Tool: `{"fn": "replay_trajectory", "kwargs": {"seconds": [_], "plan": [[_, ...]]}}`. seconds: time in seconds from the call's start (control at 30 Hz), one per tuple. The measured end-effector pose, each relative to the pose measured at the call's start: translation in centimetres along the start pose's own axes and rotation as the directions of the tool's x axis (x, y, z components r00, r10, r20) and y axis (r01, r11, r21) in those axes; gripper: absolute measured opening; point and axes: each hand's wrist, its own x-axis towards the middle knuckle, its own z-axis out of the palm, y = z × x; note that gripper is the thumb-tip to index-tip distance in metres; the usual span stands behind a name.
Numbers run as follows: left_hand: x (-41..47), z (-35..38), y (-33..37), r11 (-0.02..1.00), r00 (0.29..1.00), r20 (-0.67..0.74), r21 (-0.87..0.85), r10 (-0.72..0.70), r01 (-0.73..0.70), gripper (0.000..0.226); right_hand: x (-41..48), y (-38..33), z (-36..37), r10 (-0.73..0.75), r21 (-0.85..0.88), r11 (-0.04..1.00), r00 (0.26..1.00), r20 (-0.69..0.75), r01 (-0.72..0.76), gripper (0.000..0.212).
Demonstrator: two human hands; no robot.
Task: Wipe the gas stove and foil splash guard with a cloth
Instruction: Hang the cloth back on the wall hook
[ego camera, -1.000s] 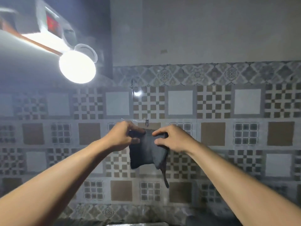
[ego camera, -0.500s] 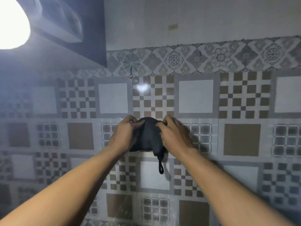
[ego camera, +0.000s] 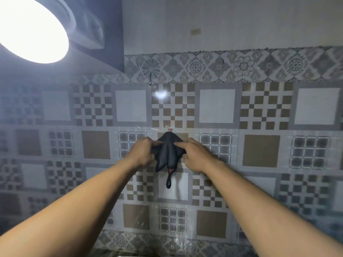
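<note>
A dark cloth (ego camera: 168,151) hangs against the patterned tile wall from a small hook (ego camera: 169,129). Its top is bunched to a point at the hook, and a loop cord dangles below it. My left hand (ego camera: 143,153) pinches the cloth's left side. On the right side my right hand (ego camera: 194,154) touches the cloth with a pointed finger and curled fingers. Neither the gas stove nor the foil splash guard is in view.
A bright round lamp (ego camera: 31,28) glares at the top left under a dark cabinet (ego camera: 113,34). The patterned tile wall (ego camera: 259,112) fills the view, with a plain white wall (ego camera: 232,23) above it.
The cloth has gone from held flat between both hands to hanging pointed from the hook. The view has moved closer to the wall and tilted upward.
</note>
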Motion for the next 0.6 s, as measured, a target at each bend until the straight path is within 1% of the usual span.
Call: {"fn": "replay_trajectory", "kwargs": {"seconds": [0.07, 0.17, 0.3, 0.4, 0.5, 0.6], "plan": [[-0.4, -0.6, 0.4, 0.999, 0.999, 0.029, 0.03, -0.025, 0.024, 0.057, -0.5, -0.2, -0.7, -0.001, 0.022, 1.0, 1.0, 0.002, 0.001, 0.067], [-1.0, -1.3, 0.9, 0.996, 0.996, 0.029, 0.034, -0.085, 0.084, 0.049, -1.2, -0.8, -1.8, 0.003, 0.06, 0.998, 1.0, -0.02, -0.001, 0.063], [-3.0, -2.9, 2.2, 0.992, 0.993, -0.009, 0.012, -0.122, 0.122, 0.035, -2.3, -1.9, -3.0, -0.016, 0.074, 0.997, 0.998, -0.062, 0.02, 0.047], [-5.5, -3.8, 3.3, 0.986, 0.985, 0.021, 0.006, -0.169, 0.169, 0.041, -4.1, -3.3, -3.8, -0.007, 0.054, 0.999, 1.0, -0.02, 0.008, 0.056], [-8.4, -4.6, 4.4, 0.981, 0.975, 0.109, 0.055, -0.193, 0.188, 0.049, -6.3, -5.0, -4.2, 0.018, 0.031, 0.999, 0.999, 0.047, -0.019, 0.052], [-11.5, -5.5, 5.3, 0.973, 0.961, 0.163, 0.097, -0.223, 0.21, 0.054, -9.0, -7.2, -4.0, 0.045, -0.009, 0.999, 0.991, 0.123, -0.045, 0.057]]}}
